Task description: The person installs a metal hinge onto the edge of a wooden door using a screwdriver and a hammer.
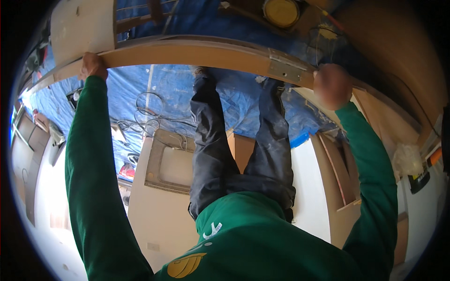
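Note:
A long, narrow brown board (187, 52) spans the view from left to right at arm's length, bowed by the lens. Near its left end my left hand (93, 64) is closed round the edge, beside a pale panel (83, 29). My right hand (333, 86) is blurred, but its rounded, fist-like outline sits on the board toward the right end. Between the hands, closer to the right one, a metal plate (285, 70) with holes lies on the board's face. Both arms are stretched out in green sleeves.
A blue tarp (176, 89) covers the floor under my feet, with looped black cable (150, 105) on it. A round tub (281, 11) stands beyond the board. Below lie a pale panel with a framed recess (171, 164) and, at right, brown boards (337, 164) and a plastic bag (407, 160).

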`<state>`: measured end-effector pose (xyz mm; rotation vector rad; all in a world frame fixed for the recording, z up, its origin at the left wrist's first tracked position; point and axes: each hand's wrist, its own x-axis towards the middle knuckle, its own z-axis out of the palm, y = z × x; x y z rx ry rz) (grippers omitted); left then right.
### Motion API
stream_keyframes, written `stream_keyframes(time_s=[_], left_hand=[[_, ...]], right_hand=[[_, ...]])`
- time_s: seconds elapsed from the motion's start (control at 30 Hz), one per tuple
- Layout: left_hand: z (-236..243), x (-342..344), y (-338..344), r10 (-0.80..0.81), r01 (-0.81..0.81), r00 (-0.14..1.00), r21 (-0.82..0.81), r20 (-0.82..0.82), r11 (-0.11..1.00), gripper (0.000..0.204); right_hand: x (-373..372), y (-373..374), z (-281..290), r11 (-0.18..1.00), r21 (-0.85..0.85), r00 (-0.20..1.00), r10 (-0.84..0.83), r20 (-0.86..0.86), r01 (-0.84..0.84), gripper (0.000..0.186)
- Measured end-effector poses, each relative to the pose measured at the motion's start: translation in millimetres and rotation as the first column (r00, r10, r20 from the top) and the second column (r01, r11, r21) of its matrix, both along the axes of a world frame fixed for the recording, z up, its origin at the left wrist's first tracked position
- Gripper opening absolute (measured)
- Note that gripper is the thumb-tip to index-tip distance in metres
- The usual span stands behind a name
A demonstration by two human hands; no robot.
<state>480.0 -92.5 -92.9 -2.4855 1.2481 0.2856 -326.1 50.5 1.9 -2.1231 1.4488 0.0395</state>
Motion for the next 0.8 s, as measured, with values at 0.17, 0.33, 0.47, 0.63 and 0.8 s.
stream_keyframes(time_s=[0.17, 0.33, 0.47, 0.63, 0.8], left_hand=[[24.6, -64.1, -8.1, -0.035, 0.033, 0.999, 0.063, 0.025, 0.997, 0.046], [47.9, -76.9, -8.5, -0.175, 0.158, 0.979, 0.156, 0.105, 0.975, 0.042], [55.0, -92.5, -6.8, -0.286, 0.261, 0.952, 0.199, 0.111, 0.945, 0.040], [51.7, -77.6, -4.3, -0.269, 0.267, 0.963, 0.086, 0.008, 0.960, 0.034], [66.3, -103.1, -6.5, -0.249, 0.247, 0.969, 0.159, -0.007, 0.956, 0.038]], right_hand=[[-6.6, 2.9, 9.7, 0.999, -0.016, 0.998, -0.028, -0.049, 0.028, 0.041], [-7.5, 3.2, 1.8, 0.999, -0.005, 0.998, -0.038, -0.053, 0.038, 0.048], [-12.5, 8.2, -1.6, 0.997, -0.033, 0.997, -0.065, -0.049, 0.063, 0.052], [-10.2, 3.9, 2.9, 1.000, -0.008, 0.996, -0.011, -0.086, 0.011, 0.071], [-8.0, 5.5, -0.4, 1.000, 0.024, 0.989, 0.001, -0.150, 0.003, 0.086]])
